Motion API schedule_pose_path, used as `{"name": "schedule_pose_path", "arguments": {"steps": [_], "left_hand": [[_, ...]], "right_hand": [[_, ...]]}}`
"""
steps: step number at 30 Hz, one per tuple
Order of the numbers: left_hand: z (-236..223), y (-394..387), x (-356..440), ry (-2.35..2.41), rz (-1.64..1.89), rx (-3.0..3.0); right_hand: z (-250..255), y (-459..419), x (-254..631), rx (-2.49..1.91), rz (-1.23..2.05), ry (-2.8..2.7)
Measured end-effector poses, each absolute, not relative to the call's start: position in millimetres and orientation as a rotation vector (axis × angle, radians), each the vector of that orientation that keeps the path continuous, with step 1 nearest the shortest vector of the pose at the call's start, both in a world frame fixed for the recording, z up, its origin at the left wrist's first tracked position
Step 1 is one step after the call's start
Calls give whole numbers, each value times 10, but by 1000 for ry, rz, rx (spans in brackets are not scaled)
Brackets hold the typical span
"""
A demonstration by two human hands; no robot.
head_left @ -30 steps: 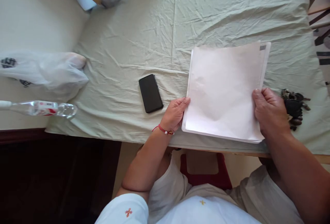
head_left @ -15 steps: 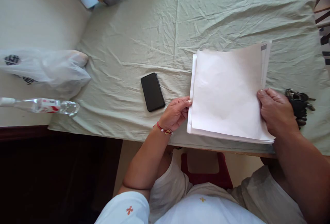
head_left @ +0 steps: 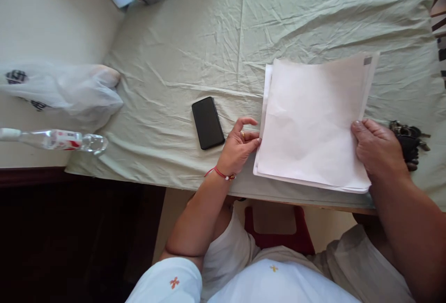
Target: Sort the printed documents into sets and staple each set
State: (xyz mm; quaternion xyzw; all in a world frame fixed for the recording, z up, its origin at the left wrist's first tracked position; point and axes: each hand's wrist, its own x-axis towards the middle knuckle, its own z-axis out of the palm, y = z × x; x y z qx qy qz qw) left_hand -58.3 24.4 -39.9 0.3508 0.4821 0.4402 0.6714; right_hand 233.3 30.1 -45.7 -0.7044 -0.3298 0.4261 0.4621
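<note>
Two hands, head view: left hand (head_left: 234,152) half curled, with thumb tip at left edge of paper stack (head_left: 313,121), cannot tell whether pinching; right hand (head_left: 379,147) closed on right edge, thumb on top.
Paper stack: between hands, near front edge of bench (head_left: 181,52); cannot tell whether fully resting on cloth.
Sheet edges: uneven, with lower sheets (head_left: 266,84) sticking out at left; could slip further apart or fan out, given the light left contact and loose layering.
Right grip: could crease or bow top sheet (head_left: 306,89) if squeezed inward, because of thin, limp paper.
Keys (head_left: 411,140): just beside right hand; could get knocked by a sweep to the right.
Paper: white, matte, softly rippled, rectangular.
Cloth: pale green, wrinkled, with long fold lines; could snag a sheet corner.
Phone (head_left: 208,123): black, smooth, round-cornered slab, near left hand.
Bottle (head_left: 62,140): clear, slim, white-capped, lying on its side in view.
Bag (head_left: 69,91): thin, translucent, crumpled plastic.
</note>
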Motion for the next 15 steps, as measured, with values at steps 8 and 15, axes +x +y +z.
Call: {"name": "schedule_pose_path", "arguments": {"steps": [8,15], "left_hand": [[-376,214,-600,1084,873,803],[-473,214,-626,1143,877,882]], "right_hand": [[-430,304,2288,-1773,1024,-845],[-503,274,2270,-1772,986,-922]]}}
